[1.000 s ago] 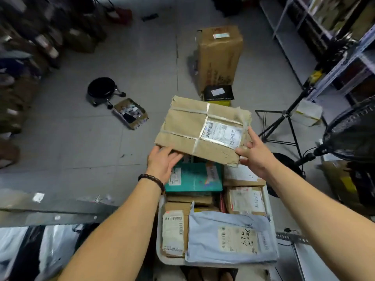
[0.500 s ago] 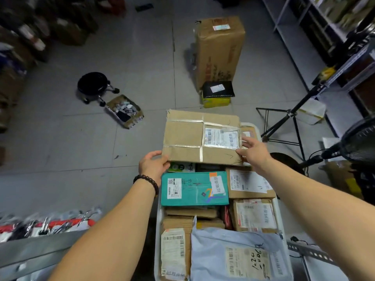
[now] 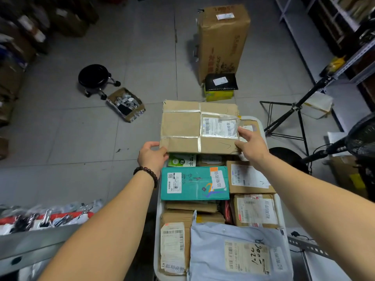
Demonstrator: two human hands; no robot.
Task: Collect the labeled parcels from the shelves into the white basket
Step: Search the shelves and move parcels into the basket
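Observation:
A flat brown taped box with a white label lies across the far end of the white basket, on top of other parcels. My left hand grips its near left corner. My right hand holds its near right corner, fingers reaching up beside the label. The basket is packed with several labeled parcels, among them a teal box and a grey mailer bag.
On the floor beyond stand a tall cardboard box, a black parcel, a black wheeled stool and a small open box. A tripod and a fan stand right. Metal shelves line the right.
Both hands lowered the brown box from the air down onto the far end of the basket and levelled it. The view tilted down toward the basket.

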